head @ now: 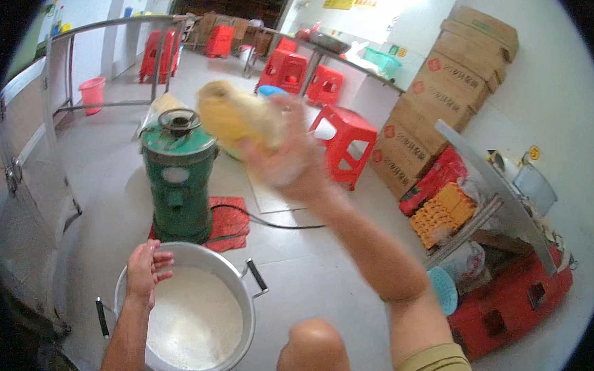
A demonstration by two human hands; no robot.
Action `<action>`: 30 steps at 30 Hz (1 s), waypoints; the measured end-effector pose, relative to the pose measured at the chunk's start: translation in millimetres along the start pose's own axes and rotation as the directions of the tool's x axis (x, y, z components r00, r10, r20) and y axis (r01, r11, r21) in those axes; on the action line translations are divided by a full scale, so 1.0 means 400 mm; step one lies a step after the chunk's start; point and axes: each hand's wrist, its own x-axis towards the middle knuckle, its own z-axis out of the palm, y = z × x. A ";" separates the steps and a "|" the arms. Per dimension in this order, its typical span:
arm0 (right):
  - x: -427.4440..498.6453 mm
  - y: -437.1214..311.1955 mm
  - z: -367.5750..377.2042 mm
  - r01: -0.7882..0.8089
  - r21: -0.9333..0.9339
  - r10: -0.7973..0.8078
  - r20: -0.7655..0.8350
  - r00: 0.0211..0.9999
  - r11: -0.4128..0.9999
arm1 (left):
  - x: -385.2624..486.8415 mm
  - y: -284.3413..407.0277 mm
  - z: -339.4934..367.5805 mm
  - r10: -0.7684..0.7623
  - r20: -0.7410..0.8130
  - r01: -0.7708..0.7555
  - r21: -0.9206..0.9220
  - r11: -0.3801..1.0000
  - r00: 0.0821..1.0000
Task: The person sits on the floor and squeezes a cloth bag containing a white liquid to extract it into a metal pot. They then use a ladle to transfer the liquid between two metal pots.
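A blurred pale-yellow object (pixel 239 115), perhaps a scoop or cut-down container, is raised in my right hand (pixel 290 150). Its exact kind cannot be told. My left hand (pixel 146 271) hangs over the left rim of a wide aluminium pot (pixel 249 316), fingers loosely apart and holding nothing. Whether it touches the rim is unclear. Milky white liquid (pixel 195 314) fills much of this two-handled pot, which stands on the floor. Just beyond it is a green grinding machine (pixel 180 192) with a round opening on top, standing on a red mat (pixel 230 222).
A black cable (pixel 289 227) runs rightward from the machine across the tiled floor. Red plastic stools (pixel 348 141) stand beyond my right hand. Stacked cardboard boxes (pixel 425 111) and a low shelf (pixel 501 193) line the right wall. A metal-framed door (pixel 30 166) is at left.
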 end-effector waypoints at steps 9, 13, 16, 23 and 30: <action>0.222 0.307 -0.837 -0.058 -0.958 -0.217 -0.122 0.968 0.281 | 0.122 -0.024 -0.055 -0.061 -0.077 0.058 -0.035 0.998 0.995; 0.116 0.471 -1.106 -0.054 -0.990 0.043 -0.061 0.997 -0.133 | 0.129 -0.012 -0.103 -0.043 -0.176 0.027 -0.094 0.995 0.983; -0.009 0.534 -1.198 -0.174 -0.979 0.414 -0.202 0.888 -0.104 | 0.119 0.017 -0.141 -0.042 -0.193 0.032 -0.055 0.998 0.980; -0.137 0.495 -0.695 -0.207 -0.740 0.493 0.188 0.850 0.640 | -0.008 0.226 -0.259 0.224 -0.331 -0.151 0.232 0.961 0.917; -0.296 0.154 0.140 -0.734 -0.071 0.242 0.961 0.131 0.676 | -0.323 0.364 -0.488 0.380 -0.383 -0.020 0.682 0.731 0.842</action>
